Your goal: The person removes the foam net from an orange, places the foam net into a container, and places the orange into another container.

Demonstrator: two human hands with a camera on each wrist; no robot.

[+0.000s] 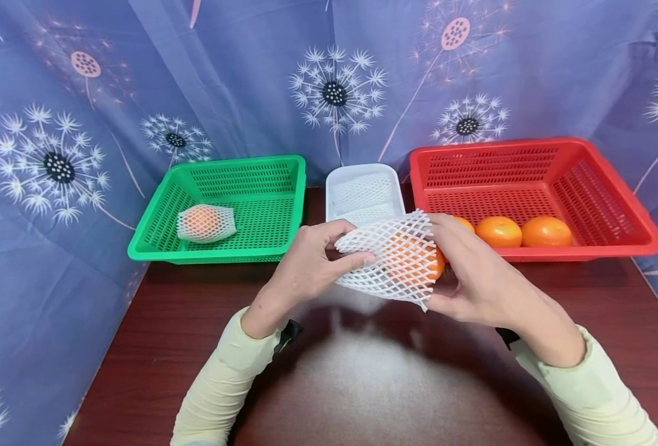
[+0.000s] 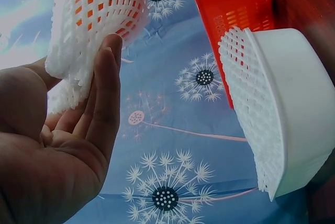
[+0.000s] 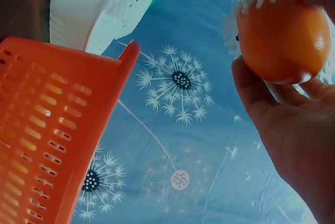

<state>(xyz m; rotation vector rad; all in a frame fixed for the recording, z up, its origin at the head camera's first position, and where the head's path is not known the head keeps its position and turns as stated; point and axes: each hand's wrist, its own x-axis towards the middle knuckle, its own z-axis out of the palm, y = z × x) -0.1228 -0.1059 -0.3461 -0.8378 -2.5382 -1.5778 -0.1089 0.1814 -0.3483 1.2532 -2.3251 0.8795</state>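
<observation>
Between the two hands, above the table, a white foam net sleeve (image 1: 370, 260) covers most of an orange (image 3: 285, 41). My left hand (image 1: 312, 263) pinches the sleeve's left end, thumb on the near side and fingers behind. At the other end, my right hand (image 1: 476, 272) holds the orange at the sleeve's open mouth, its fingers around the fruit. The right wrist view shows the orange's bare end sticking out of the netting. In the left wrist view the sleeve's closed-up end lies between the left thumb and fingers.
A green basket (image 1: 273, 251) at left holds one sleeved orange (image 1: 203, 222). Behind the hands a white tray (image 1: 331, 179) contains more foam net sleeves (image 1: 365, 192). The red basket (image 1: 602, 248) at right holds several oranges (image 1: 546, 231). A patterned cloth (image 1: 251, 74) hangs behind the table.
</observation>
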